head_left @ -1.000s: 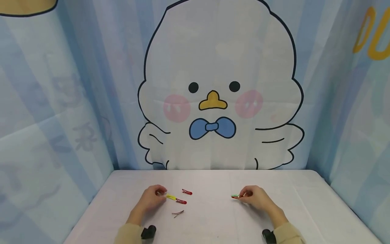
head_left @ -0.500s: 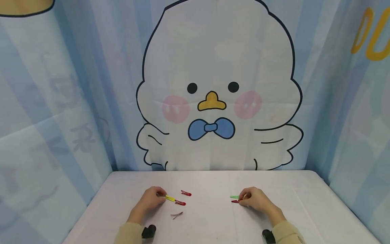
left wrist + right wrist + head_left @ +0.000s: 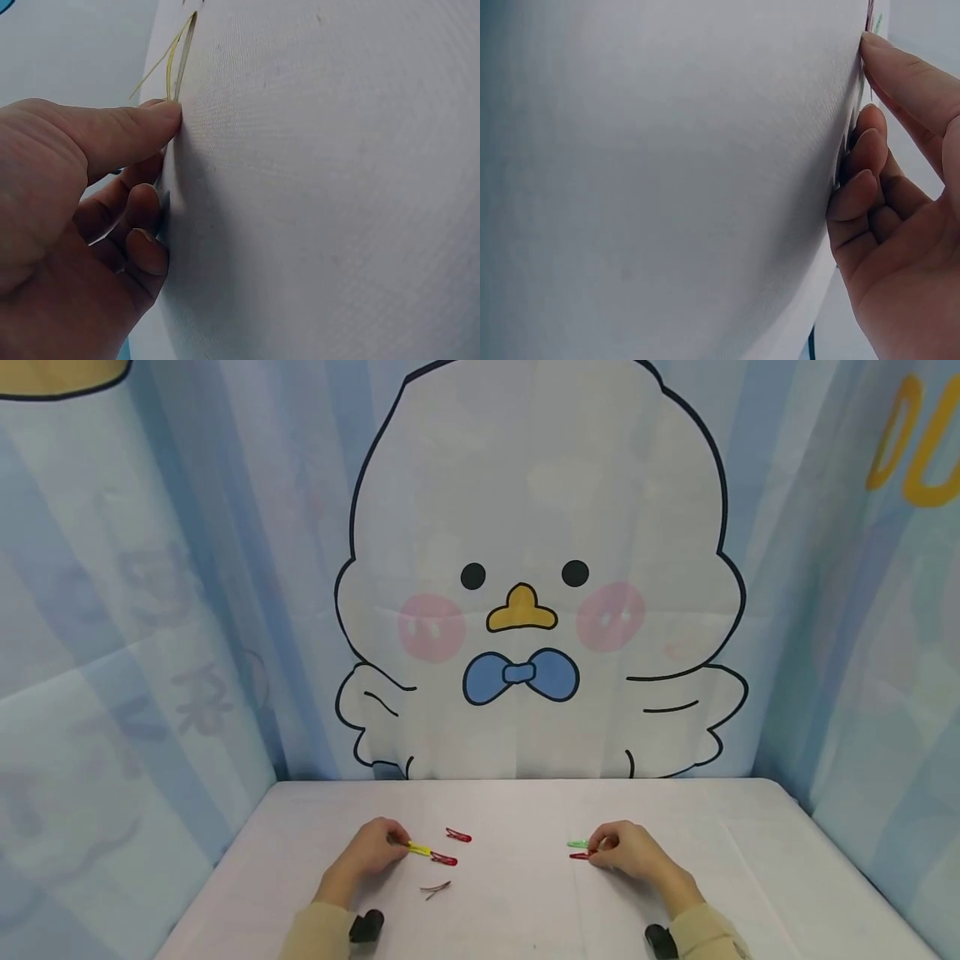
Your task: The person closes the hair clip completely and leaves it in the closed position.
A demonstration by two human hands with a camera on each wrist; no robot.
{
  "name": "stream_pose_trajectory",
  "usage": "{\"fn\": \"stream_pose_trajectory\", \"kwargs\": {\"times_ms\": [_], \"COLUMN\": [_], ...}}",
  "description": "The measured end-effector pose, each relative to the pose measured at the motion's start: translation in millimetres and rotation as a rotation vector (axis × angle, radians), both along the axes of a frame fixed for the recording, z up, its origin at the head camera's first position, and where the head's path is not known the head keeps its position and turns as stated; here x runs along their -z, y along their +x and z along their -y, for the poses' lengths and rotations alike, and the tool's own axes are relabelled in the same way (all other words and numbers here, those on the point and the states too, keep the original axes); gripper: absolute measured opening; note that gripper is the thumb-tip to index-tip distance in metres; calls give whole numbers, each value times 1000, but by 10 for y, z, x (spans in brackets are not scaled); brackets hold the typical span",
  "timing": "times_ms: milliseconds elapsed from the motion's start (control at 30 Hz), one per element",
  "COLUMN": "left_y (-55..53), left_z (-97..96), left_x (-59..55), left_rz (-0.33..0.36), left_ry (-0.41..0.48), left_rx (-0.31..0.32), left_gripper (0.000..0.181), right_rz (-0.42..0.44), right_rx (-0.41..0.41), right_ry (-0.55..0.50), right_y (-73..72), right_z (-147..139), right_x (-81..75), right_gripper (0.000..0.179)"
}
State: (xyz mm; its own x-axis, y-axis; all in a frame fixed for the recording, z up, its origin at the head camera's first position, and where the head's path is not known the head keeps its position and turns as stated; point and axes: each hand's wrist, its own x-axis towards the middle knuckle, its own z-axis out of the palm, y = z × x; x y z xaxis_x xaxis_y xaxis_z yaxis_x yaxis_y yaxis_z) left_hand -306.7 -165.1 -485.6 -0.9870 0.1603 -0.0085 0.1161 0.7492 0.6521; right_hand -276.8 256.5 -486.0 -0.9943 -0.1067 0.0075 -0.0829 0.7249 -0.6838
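At the left of the table, my left hand pinches a yellow hair clip by its near end. In the left wrist view that yellow clip shows spread prongs beyond the thumb. A red hair clip lies at the yellow clip's right end. On the right, the thumb and a finger of my right hand hold the end of another red hair clip, low at the tabletop. Just behind it is a green hair clip, its right end hidden by the fingers.
Another red hair clip lies farther back on the white table. A thin brownish clip with spread prongs lies nearer the front. A printed curtain hangs behind the table's back edge.
On the right, the red and green clips were close together; the red one has shifted toward the front and now lies apart from the green. My left hand stays almost still.
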Motion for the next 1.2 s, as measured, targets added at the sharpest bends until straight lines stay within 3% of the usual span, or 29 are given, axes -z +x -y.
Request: {"fn": "stream_pose_trajectory", "kwargs": {"times_ms": [400, 667, 933, 1200], "left_y": [0, -2, -6, 0], "left_z": [-24, -36, -8, 0], "left_x": [6, 7, 6, -5], "left_rz": [-10, 26, -27, -47], "left_ry": [-34, -42, 30, 171], "left_rx": [31, 1, -31, -80], "left_gripper": [12, 9, 5, 6], "right_rz": [14, 6, 22, -10], "right_rx": [11, 35, 66, 68], "right_ry": [-22, 3, -10, -21], "right_y": [36, 17, 33, 56], "right_z": [7, -18, -37, -62], "right_x": [-44, -37, -65, -124], "right_gripper": [14, 8, 6, 7]}}
